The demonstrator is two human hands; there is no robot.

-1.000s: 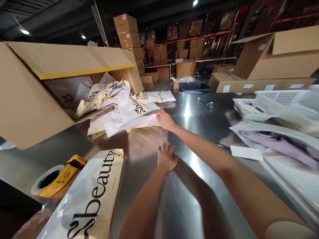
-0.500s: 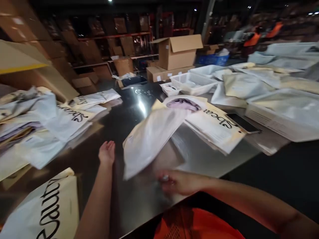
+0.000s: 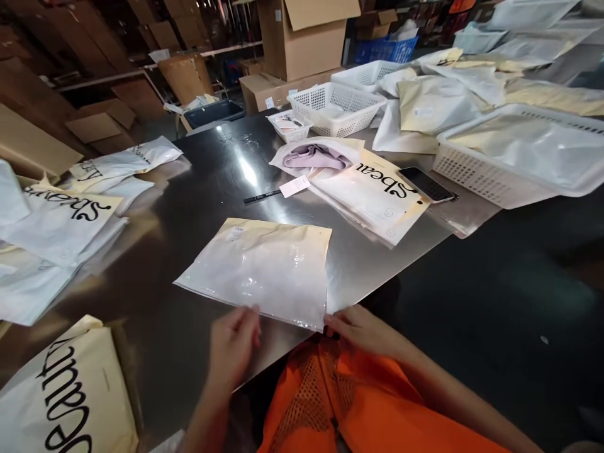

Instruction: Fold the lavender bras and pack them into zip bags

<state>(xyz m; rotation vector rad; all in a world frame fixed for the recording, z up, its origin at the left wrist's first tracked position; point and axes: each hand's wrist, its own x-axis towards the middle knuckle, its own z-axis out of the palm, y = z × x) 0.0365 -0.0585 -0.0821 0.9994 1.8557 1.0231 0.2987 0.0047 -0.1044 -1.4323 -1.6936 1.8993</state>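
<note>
A steel table [image 3: 207, 182] in a warehouse; mid-frame a flat bag [image 3: 262, 269], its near edge pinched by left hand [image 3: 233, 343] and right hand [image 3: 361, 327].

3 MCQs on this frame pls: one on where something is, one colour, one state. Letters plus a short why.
1. Where does the phone lie?
A. on a printed pouch beside a white basket
B. inside the cardboard box
C. in the left hand

2. What colour is the mesh garment at the table's near edge?
A. blue
B. orange
C. grey

3. How does the flat poly bag lie?
A. hanging in the air
B. flat on the steel table, both hands at its near edge
C. rolled up in a basket

Answers:
1 A: it rests on the pouch next to the basket.
2 B: the mesh is plainly orange.
3 B: left hand and right hand meet its near edge on the table.
</note>
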